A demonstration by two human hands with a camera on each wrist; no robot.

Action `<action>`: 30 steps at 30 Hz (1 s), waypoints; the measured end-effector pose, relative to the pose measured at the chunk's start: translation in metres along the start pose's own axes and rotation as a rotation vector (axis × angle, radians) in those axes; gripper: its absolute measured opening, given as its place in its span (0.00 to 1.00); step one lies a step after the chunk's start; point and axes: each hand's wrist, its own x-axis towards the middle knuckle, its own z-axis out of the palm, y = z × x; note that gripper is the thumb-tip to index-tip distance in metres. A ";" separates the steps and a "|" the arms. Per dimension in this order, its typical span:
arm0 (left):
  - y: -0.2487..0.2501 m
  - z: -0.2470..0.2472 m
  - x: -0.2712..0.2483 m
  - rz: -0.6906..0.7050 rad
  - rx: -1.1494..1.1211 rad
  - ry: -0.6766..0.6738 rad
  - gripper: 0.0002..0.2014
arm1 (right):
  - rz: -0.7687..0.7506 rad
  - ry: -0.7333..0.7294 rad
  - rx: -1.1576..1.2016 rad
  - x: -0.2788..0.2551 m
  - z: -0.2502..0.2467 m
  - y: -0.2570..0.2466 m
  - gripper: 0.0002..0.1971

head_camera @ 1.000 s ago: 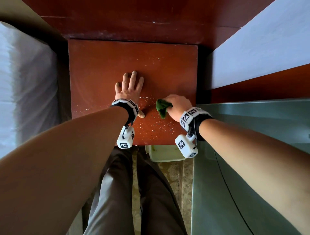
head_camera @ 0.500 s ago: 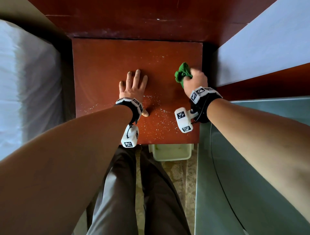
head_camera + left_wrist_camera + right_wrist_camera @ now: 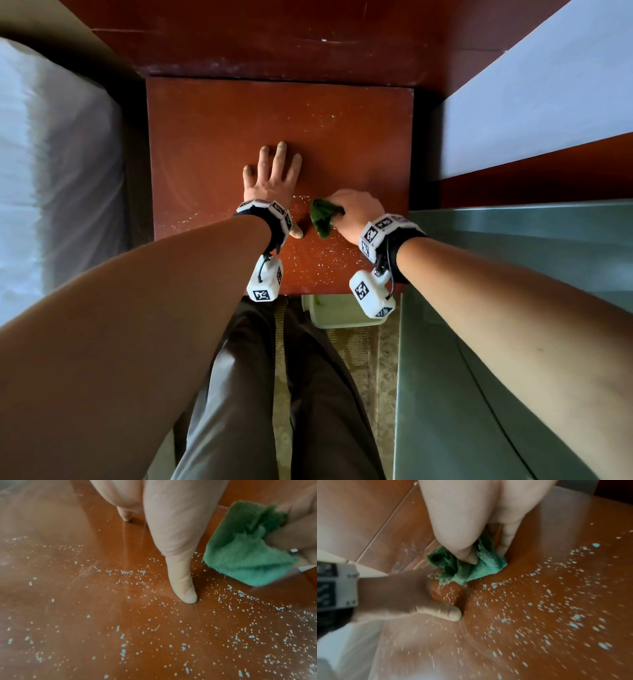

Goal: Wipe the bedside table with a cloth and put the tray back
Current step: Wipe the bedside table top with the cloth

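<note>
Crumpled green terry cloth (image 3: 322, 216) gripped by right hand (image 3: 356, 214), pressed on speckled reddish-brown wooden surface (image 3: 219, 130). Left hand (image 3: 270, 180) laid flat, fingers (image 3: 281, 154) straight. Pale tray (image 3: 337, 313), seemingly on floor.

Table edge and wrist camera hide most of the pale tray (image 3: 337, 313).

Counter (image 3: 239, 130): reddish-brown wood, glossy, speckled with white to pale-blue specks (image 3: 123, 651), densest at the near edge. Cloth (image 3: 322, 216): green, darker in the folds. Wrist bands (image 3: 380, 233): white blocks with black square-code markers on black straps. Tray (image 3: 335, 313) on the floor: pale whitish-green. Trousers (image 3: 239, 394): dark grey-brown. Bed (image 3: 51, 171): white. Surface at right (image 3: 513, 257): grey-green.
</note>
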 end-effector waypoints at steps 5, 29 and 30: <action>-0.002 0.000 -0.002 0.018 -0.003 0.040 0.78 | 0.010 -0.114 -0.033 -0.010 -0.002 0.001 0.14; -0.072 0.027 -0.034 -0.105 -0.086 0.058 0.76 | 0.246 0.335 0.111 0.037 -0.022 -0.021 0.19; -0.072 0.027 -0.034 -0.108 -0.087 0.049 0.76 | 0.203 0.322 0.080 0.033 -0.018 -0.026 0.18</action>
